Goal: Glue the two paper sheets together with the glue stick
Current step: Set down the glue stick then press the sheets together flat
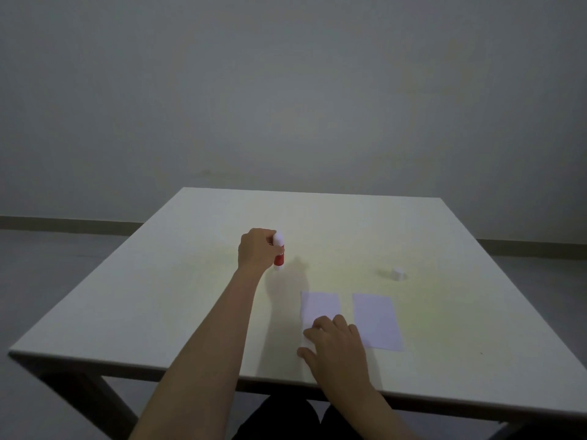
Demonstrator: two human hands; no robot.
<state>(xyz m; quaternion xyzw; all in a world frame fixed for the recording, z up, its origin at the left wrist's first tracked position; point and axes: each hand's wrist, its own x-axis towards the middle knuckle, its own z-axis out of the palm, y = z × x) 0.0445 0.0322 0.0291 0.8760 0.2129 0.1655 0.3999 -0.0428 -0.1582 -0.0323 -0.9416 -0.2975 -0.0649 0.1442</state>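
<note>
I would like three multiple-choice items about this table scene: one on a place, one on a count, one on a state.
1. Where does the small white cap stand?
A. on the left sheet
B. on the table beyond the right sheet
C. in the right hand

2. How many paper sheets lie on the table?
A. one
B. two
C. three

3. What is the left hand doing?
A. resting flat
B. gripping the glue stick
C. lifting a sheet

Answers:
1 B, it stands alone past the right sheet.
2 B, two lie side by side.
3 B, fingers wrap the upright stick; the right hand rests on the left sheet.
</note>
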